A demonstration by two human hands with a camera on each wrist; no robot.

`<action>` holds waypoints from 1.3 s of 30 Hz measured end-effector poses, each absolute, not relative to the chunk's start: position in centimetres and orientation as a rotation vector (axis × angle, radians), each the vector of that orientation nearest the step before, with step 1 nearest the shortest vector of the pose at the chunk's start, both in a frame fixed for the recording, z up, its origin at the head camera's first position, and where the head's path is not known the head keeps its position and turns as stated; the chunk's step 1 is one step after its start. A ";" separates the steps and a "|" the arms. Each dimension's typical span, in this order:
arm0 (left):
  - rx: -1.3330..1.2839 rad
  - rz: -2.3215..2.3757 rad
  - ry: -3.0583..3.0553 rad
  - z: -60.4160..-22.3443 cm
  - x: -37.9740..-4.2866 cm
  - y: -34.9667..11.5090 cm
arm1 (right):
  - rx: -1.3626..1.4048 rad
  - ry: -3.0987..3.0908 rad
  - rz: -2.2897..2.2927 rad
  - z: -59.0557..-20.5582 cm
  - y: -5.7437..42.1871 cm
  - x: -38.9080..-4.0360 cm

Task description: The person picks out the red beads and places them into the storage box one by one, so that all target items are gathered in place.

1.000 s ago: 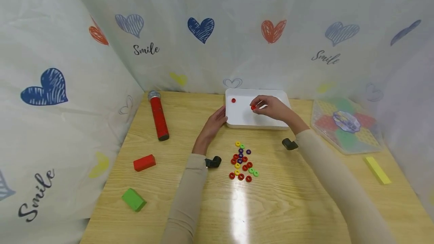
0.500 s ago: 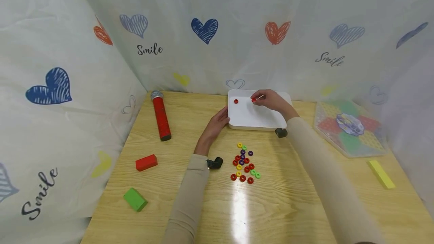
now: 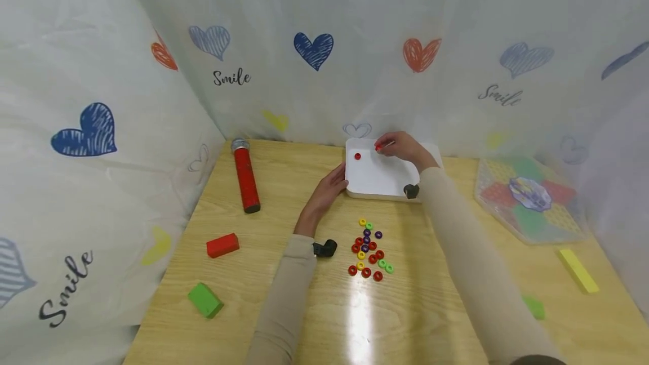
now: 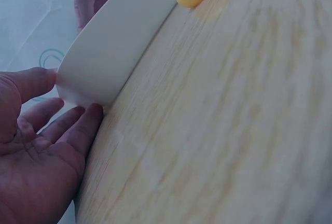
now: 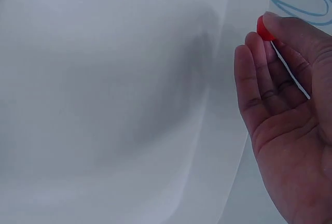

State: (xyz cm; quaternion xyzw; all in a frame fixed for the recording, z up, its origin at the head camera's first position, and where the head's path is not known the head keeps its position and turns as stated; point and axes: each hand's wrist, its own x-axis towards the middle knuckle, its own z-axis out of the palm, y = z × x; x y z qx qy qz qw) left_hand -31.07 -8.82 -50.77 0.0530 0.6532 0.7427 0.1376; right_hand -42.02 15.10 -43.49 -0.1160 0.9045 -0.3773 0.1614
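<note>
In the head view my right hand (image 3: 403, 146) is over the back part of a shallow white tray (image 3: 382, 179). Thumb and fingertips pinch a small red ring-shaped bead (image 5: 264, 28), plain in the right wrist view. A second red bead (image 3: 357, 156) lies in the tray's back left. Beside the tray's left wall rests my left hand (image 3: 328, 191); its thumb touches the rim and its loosely extended fingertips meet the wall, as the left wrist view shows (image 4: 46, 146). In front of the tray lies a scatter of red, yellow, purple and green ring beads (image 3: 367, 248).
On the left are a red microphone (image 3: 246, 179), a red block (image 3: 222, 245) and a green block (image 3: 205, 300). To the right sit a clear patterned case (image 3: 529, 199), a yellow block (image 3: 578, 270) and a green piece (image 3: 534, 307) partly behind my right sleeve.
My right hand has carried the pinched red bead toward the tray's back edge. My left hand stays at the tray's side. A green piece now shows beside my right sleeve.
</note>
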 end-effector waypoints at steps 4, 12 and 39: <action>0.137 2.115 1.898 -51.0 -30.3 -8.4 | -0.309 2.581 -0.994 -44.2 15.0 -41.8; 0.164 2.122 1.872 -51.5 -29.7 -7.9 | -0.273 2.591 -0.825 -45.2 14.8 -41.3; 0.134 2.124 1.909 -51.1 -31.3 -8.8 | -0.710 2.624 -0.754 -39.7 14.6 -36.2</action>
